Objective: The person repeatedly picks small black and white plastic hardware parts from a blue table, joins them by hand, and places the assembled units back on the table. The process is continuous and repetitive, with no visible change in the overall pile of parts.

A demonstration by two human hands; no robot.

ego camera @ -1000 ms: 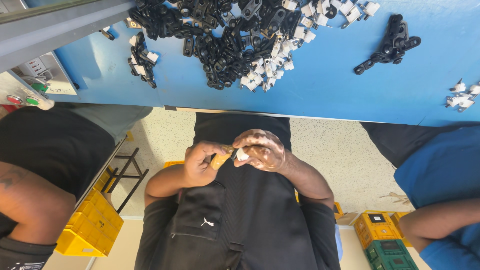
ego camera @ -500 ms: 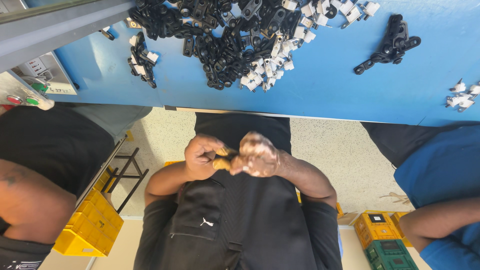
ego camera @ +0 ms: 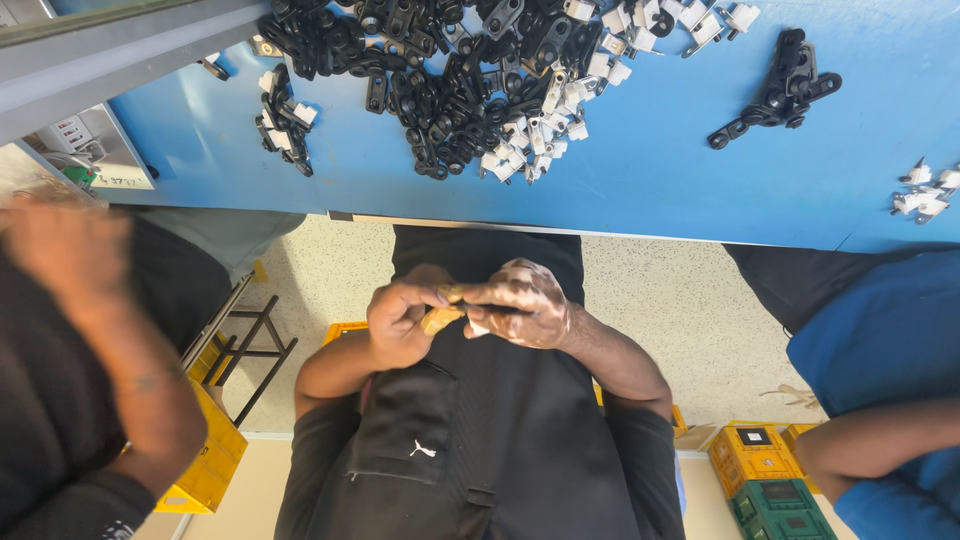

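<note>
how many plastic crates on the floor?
4 visible: yellow crate lower left, yellow crate behind the left arm, orange crate and green crate lower right. Others may be hidden.

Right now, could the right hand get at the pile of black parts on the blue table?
Probably yes: nothing lies between the right hand and the pile of black parts, but its fingers, with the left hand, pinch a small tan piece.
</note>
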